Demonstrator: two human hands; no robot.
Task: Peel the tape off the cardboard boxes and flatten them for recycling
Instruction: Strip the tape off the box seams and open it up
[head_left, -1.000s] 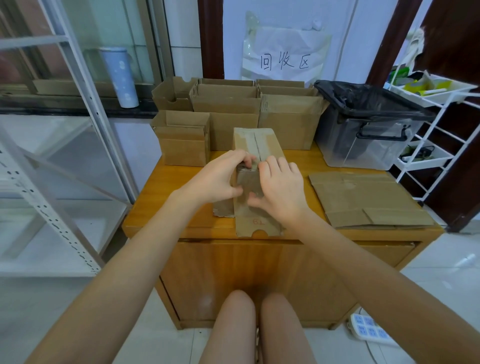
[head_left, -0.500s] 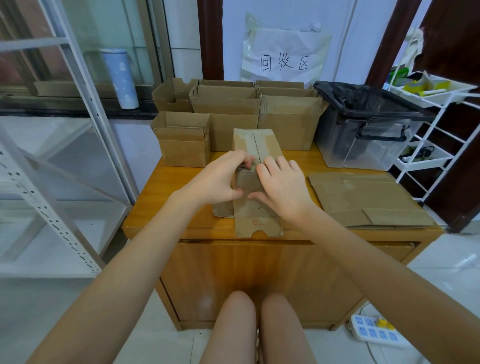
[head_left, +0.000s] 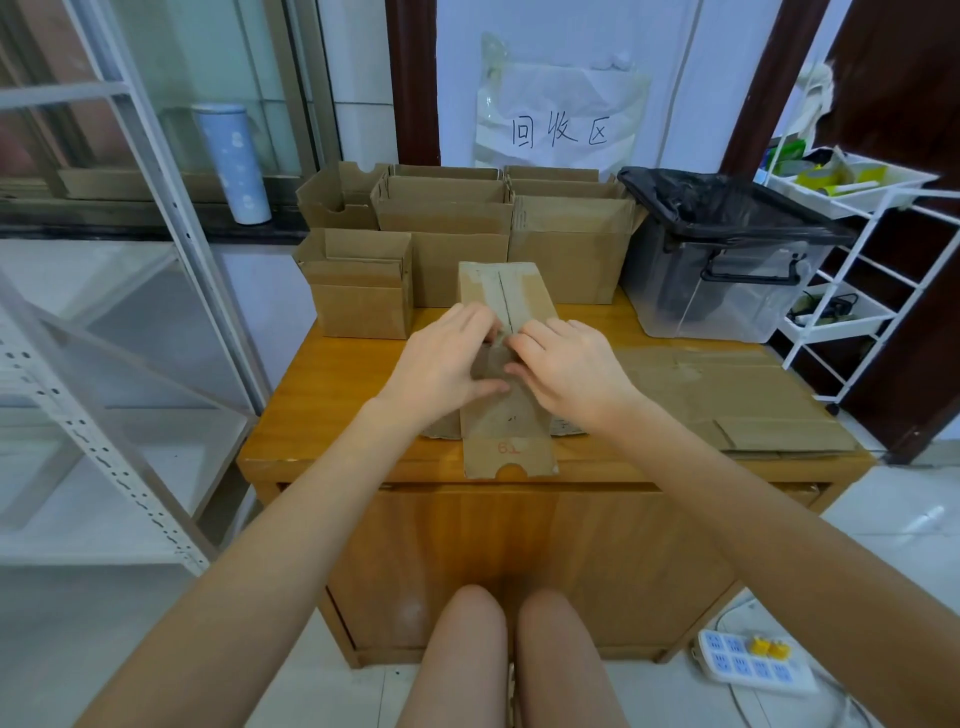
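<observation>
Small cardboard box at mid-table on wooden table, long axis running away from the camera, near flap overhanging the front edge with red "62" written on it. Seam with pale tape down the top face, far half exposed, near half under the hands.

Left hand on the box's left side, fingers curled over the top edge toward the seam, thumb laid across the near face. Grasping the box. Right hand on the right side, fingers bent with tips at the seam, thumb pointing left and almost meeting the left thumb. Curled on the box too; cannot tell whether the fingertips actually pinch the tape end or just press on it. Both forearms reaching in from the lower corners, converging on the box; wrists roughly level, palms down.

Flattened cardboard lying on the table just right of the right hand, not touching the box. Open boxes stacked in rows along the back edge, nearest one at back left. Clear bin with black liner at back right. White rack further right, metal shelving to the left. Paper sign on the wall behind. Power strip on the floor at lower right. Knees visible at bottom centre.
</observation>
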